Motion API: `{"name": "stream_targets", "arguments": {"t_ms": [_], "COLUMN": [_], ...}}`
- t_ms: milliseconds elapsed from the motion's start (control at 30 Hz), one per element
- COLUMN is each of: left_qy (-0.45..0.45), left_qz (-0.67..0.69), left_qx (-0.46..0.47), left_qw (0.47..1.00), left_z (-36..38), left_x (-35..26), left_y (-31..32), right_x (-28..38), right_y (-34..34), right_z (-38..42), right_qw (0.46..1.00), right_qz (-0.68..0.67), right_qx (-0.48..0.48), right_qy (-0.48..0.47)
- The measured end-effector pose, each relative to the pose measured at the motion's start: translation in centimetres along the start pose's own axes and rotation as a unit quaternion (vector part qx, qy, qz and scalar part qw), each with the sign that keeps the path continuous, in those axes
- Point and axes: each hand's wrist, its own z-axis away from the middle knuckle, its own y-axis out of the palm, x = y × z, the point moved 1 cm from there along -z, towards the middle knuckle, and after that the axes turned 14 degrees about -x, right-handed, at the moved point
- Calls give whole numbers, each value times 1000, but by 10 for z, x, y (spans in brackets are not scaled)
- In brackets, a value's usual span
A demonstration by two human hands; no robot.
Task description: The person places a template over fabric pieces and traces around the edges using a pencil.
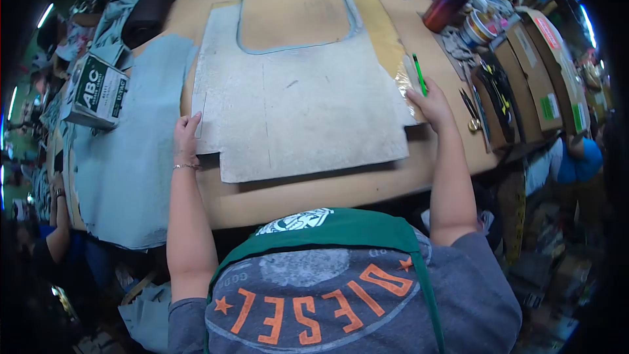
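Observation:
A large whitish flat pattern board (pixel 314 105) with a U-shaped cutout at its far side lies over the tan table (pixel 295 200). My left hand (pixel 188 132) grips its left edge, thumb on top. My right hand (pixel 432 101) is closed on its right edge, beside a strip of yellowish tape (pixel 383 33). A green pen (pixel 419 74) sticks up from between my right fingers. Left of the board, a pale blue-grey sheet of hide (pixel 131 157) hangs over the table's near edge.
An ABC box (pixel 97 90) stands on the hide at left, near a dark roll (pixel 149 13). A red-purple tumbler (pixel 449 3), a tape-like roll (pixel 479 28), scissors (pixel 470 108) and cardboard boxes (pixel 534 78) are at right. Another person's arm (pixel 59 223) shows at far left.

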Motion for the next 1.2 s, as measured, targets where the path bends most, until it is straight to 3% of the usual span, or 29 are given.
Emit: {"name": "stream_targets", "arguments": {"t_ms": [100, 133, 200, 300, 400, 500, 600, 700, 767, 800, 833, 867, 900, 933, 967, 1033, 1067, 1100, 1133, 1167, 1200], "left_qy": [26, 116, 282, 264, 193, 140, 157, 204, 221, 155, 24, -10, -15, -11, -32, 66, 67, 172, 31, 68, 126], "left_qz": [122, 46, -113, -413, -420, -394, -440, -297, -284, -192, -49, 66, 190, 339, 351, 399, 395, 416, 644, 704, 700], "left_qx": [44, 10, -51, -106, -131, -100, -73, -24, -33, -39, -28, -33, 23, 69, 67, 25, -25, -66, 32, 52, 12], "left_qw": [991, 992, 951, 865, 877, 903, 881, 932, 933, 968, 998, 997, 981, 938, 934, 914, 916, 890, 764, 705, 702], "left_z": [7, 6, 12, 31, 44, 45, 46, 27, 37, 48, 45, 70, 52, 47, 56, 56, 61, 39, 23, -10, -42], "left_x": [3, 7, 13, 6, -13, -20, -22, 16, 2, -14, -13, -52, -40, -48, -69, -94, -111, -108, -121, -119, -121], "left_y": [-11, -10, -4, 8, 24, 32, 39, 32, 40, 44, 48, 49, 44, 39, 31, 24, 9, -3, -12, -32, -62], "right_x": [-1, -7, -22, -32, -35, -32, -17, 5, 13, 12, 12, 9, 3, -15, -1, -24, -28, -28, -27, -27, -26], "right_y": [-33, -41, -55, -60, -49, -36, -20, 7, 31, 41, 53, 62, 70, 74, 73, 74, 73, 75, 75, 77, 77], "right_z": [17, 23, 34, 41, 40, 39, 40, 49, 52, 49, 46, 41, 34, 20, 25, 10, 5, 4, 5, 6, 6], "right_qw": [990, 989, 973, 937, 909, 886, 887, 903, 902, 895, 889, 889, 890, 869, 887, 864, 867, 845, 820, 811, 802], "right_qz": [92, 84, 192, 316, 363, 366, 338, 297, 279, 276, 270, 285, 296, 282, 282, 280, 321, 335, 351, 366, 382], "right_qx": [-11, -14, -66, -106, -153, -202, -199, -142, -108, -98, -84, -94, -99, -124, -98, -137, -121, -130, -146, -143, -146], "right_qy": [-110, -121, -109, -107, -134, -200, -244, -277, -312, -335, -361, -345, -333, -387, -353, -395, -362, -396, -428, -433, -435]}}
